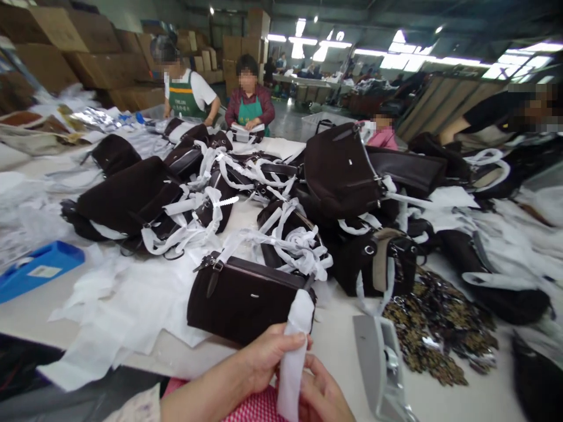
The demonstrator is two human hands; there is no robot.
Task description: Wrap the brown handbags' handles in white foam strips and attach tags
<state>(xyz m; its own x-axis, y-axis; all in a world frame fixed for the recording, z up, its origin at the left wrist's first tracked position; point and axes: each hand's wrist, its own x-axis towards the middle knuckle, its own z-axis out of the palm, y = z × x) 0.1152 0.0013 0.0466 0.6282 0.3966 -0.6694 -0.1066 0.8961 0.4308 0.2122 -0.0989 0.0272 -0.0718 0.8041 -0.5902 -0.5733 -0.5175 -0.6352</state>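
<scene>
A strip of white tissue paper (292,375) runs upward between my hands and seems wrapped around the end of a strap by the nearest handbag. My left hand (272,354) pinches it from the left, thumb across the front. Lower down, the fingers of my right hand (321,390) close on its right edge. Just beyond stands the dark brown handbag (246,299), upright, with a small metal plate and a buckled strap on its front. White wrapping (255,237) covers its handle. The strap inside the paper is hidden.
Several dark handbags (343,170) with paper-wrapped handles pile up beyond. Loose white sheets (118,305) and a blue tray (41,269) lie left. A grey tape dispenser (380,366) and a heap of bronze-coloured pieces (440,328) lie right. Co-workers (248,108) stand across the table.
</scene>
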